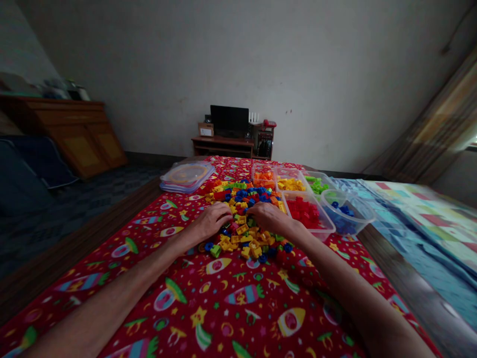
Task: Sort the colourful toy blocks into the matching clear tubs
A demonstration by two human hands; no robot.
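**Reaching Across a Red Cloth** (261,325)

A pile of toy blocks (242,229) spreads mid-cloth; clear tubs (363,221) of colour-matched ones sit beside it on the right. The left hand (213,219) and right hand (269,216) dip into the pile, fingers curled; whether either pinches a block, I can't tell from here.

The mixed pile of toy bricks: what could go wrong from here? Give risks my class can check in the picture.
The blue-piece tub stands near the right edge of the table, so a knock might tip it off.

The open red-piece container sits close to the right hand; another colour from the mixed pile could drop in.

The stacked lids, near the left edge, might slide off if bumped.
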